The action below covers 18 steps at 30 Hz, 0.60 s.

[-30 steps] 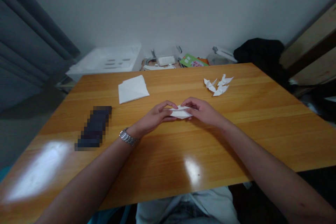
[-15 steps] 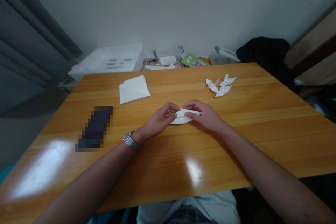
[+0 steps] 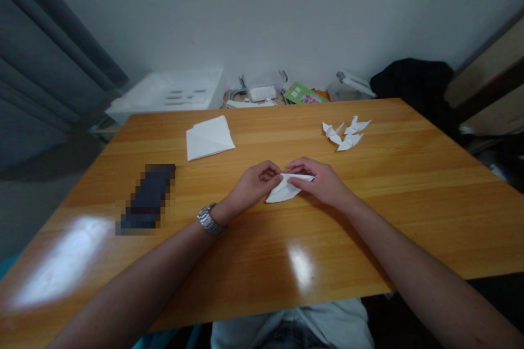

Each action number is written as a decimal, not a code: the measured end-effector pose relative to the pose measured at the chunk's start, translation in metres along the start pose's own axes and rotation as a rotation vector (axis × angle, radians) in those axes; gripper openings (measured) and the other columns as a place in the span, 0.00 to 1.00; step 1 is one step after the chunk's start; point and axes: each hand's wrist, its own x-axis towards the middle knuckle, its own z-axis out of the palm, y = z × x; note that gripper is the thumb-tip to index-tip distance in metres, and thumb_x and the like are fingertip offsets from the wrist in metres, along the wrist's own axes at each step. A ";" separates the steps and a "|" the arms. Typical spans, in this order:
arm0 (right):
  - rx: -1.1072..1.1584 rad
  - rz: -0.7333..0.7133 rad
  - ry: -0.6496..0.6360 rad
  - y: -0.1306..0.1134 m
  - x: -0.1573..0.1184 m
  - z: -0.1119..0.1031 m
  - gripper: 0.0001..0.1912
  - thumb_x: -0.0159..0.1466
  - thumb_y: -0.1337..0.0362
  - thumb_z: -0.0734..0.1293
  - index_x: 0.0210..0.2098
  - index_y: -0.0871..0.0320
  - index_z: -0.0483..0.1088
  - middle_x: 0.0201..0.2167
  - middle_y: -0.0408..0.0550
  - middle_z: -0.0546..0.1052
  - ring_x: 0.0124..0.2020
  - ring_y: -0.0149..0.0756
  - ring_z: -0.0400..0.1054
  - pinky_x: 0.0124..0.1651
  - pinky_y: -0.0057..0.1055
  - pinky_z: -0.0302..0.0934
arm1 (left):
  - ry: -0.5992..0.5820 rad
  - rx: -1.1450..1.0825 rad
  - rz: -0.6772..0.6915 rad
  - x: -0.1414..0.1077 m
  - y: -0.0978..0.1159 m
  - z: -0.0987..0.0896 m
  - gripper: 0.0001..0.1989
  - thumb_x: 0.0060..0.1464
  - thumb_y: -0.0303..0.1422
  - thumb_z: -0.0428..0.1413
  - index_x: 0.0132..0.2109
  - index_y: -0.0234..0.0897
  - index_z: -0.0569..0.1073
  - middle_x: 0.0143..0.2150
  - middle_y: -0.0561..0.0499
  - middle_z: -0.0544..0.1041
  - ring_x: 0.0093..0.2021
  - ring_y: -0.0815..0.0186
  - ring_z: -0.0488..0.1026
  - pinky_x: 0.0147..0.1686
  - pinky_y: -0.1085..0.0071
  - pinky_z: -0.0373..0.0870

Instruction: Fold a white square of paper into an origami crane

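A small folded piece of white paper (image 3: 285, 190) is held between both hands over the middle of the table. My left hand (image 3: 258, 181) pinches its upper left edge, thumb and fingertips together. From the other side, my right hand (image 3: 318, 181) grips the paper's right part, with the thumb on top and fingers behind. The paper's pointed lower left corner sticks out toward me. Its far edge is partly hidden by the fingers.
Flat white sheets (image 3: 210, 138) lie at the back left of the wooden table (image 3: 245, 262). Several folded paper birds (image 3: 347, 135) sit at the back right. A blurred dark object (image 3: 148, 196) lies on the left. Behind the table are a white tray (image 3: 164, 90) and a green booklet (image 3: 303, 94).
The folded paper has turned and tilted, so that its pointed corner now reaches lower toward me. My left hand has shifted slightly to the right; both hands keep hold.
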 end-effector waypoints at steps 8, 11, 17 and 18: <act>0.069 0.076 0.129 0.005 0.001 -0.003 0.13 0.60 0.54 0.73 0.38 0.57 0.76 0.33 0.46 0.79 0.33 0.38 0.72 0.37 0.32 0.65 | 0.103 -0.061 -0.006 -0.001 -0.010 0.003 0.11 0.57 0.39 0.60 0.39 0.35 0.71 0.33 0.52 0.75 0.33 0.68 0.73 0.34 0.73 0.69; 0.094 0.077 0.106 0.005 0.001 -0.002 0.12 0.61 0.55 0.72 0.38 0.57 0.77 0.32 0.46 0.79 0.33 0.37 0.71 0.38 0.32 0.64 | 0.062 -0.034 0.004 -0.001 -0.009 0.003 0.10 0.57 0.38 0.59 0.39 0.35 0.71 0.32 0.52 0.75 0.33 0.68 0.73 0.34 0.73 0.70; 0.089 0.095 0.061 0.004 0.000 0.000 0.13 0.61 0.54 0.72 0.37 0.57 0.77 0.33 0.46 0.79 0.34 0.37 0.71 0.38 0.33 0.64 | 0.010 -0.010 0.048 -0.001 -0.009 0.003 0.13 0.61 0.42 0.58 0.40 0.35 0.75 0.38 0.48 0.78 0.39 0.65 0.75 0.40 0.71 0.71; 0.087 0.096 0.059 0.004 0.000 0.000 0.13 0.61 0.54 0.72 0.38 0.57 0.77 0.33 0.47 0.79 0.34 0.37 0.71 0.38 0.33 0.64 | 0.021 0.000 0.049 -0.001 -0.010 0.003 0.13 0.61 0.42 0.58 0.40 0.35 0.75 0.39 0.48 0.79 0.39 0.65 0.75 0.41 0.70 0.71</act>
